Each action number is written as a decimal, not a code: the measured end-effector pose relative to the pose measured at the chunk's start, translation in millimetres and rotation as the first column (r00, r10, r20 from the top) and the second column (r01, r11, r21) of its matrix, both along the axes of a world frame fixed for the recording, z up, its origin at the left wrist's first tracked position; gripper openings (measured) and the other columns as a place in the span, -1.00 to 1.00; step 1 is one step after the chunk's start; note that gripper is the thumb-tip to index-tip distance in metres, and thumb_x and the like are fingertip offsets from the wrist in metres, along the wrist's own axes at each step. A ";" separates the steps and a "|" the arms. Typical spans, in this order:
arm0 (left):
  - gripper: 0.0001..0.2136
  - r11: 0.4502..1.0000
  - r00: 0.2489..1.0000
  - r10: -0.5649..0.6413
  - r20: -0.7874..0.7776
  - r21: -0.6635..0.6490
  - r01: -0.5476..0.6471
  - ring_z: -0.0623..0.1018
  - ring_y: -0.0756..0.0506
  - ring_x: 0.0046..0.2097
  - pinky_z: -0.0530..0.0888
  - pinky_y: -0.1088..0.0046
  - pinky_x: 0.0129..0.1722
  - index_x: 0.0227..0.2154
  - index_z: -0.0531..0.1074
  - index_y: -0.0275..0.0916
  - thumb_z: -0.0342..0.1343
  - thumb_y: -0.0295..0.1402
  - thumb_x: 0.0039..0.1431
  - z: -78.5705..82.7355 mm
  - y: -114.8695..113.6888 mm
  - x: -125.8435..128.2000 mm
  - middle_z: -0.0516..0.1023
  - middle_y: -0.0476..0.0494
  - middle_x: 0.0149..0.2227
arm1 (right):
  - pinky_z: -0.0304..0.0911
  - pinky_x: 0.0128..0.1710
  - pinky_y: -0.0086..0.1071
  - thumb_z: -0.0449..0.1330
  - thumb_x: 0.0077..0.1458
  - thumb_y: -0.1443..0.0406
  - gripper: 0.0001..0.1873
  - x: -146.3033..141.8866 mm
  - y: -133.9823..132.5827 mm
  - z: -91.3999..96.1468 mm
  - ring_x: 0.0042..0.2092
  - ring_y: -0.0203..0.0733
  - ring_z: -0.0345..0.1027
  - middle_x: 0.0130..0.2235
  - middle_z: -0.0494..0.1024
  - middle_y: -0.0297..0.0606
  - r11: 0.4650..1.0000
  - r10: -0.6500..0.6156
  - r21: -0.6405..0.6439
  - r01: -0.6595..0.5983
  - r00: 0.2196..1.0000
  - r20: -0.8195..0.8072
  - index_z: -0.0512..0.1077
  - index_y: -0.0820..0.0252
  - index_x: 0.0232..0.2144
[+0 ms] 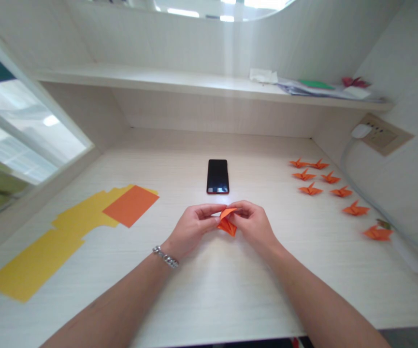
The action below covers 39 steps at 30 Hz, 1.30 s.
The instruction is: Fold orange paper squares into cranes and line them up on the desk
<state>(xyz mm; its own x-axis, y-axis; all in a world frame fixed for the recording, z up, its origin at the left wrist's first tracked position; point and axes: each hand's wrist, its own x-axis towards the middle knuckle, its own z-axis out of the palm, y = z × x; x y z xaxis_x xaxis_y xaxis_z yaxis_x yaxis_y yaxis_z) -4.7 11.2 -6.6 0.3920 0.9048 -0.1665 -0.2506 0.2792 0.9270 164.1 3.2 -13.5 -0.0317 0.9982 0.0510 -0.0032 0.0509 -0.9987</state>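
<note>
Between my two hands, just above the pale desk (226,285), is a partly folded piece of orange origami paper (227,226) with one flap lifted and curved. My left hand (196,224), with a silver chain bracelet (165,256) at the wrist, pinches its left side between thumb and fingers. On the opposite side my right hand (254,222) grips the paper the same way. A flat orange paper square (131,206) lies to the left on top of a spread of yellow sheets (36,263). Several folded orange paper cranes (355,208) stand in rows at the right.
A black phone (218,176) lies beyond my hands. Along the right wall a grey cable (357,186) runs from a plug in the socket (386,134). Overhead, a shelf (180,81) crosses the back, bearing papers (317,88). A white strip (408,253) lies near the closest crane.
</note>
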 end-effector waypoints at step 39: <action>-0.65 0.992 0.985 0.005 -0.171 0.125 0.017 0.52 -0.19 -0.04 0.41 0.28 0.00 -0.11 0.52 -0.30 0.23 -0.27 0.03 -1.1 -0.8 2.1 0.56 -0.26 -0.07 | 0.37 -0.31 -0.35 0.23 -0.09 0.35 -0.81 0.3 -4.0 2.2 -0.33 -0.17 0.46 -0.33 0.60 -0.22 0.999 0.019 0.023 -0.024 0.978 0.208 0.53 0.22 -0.33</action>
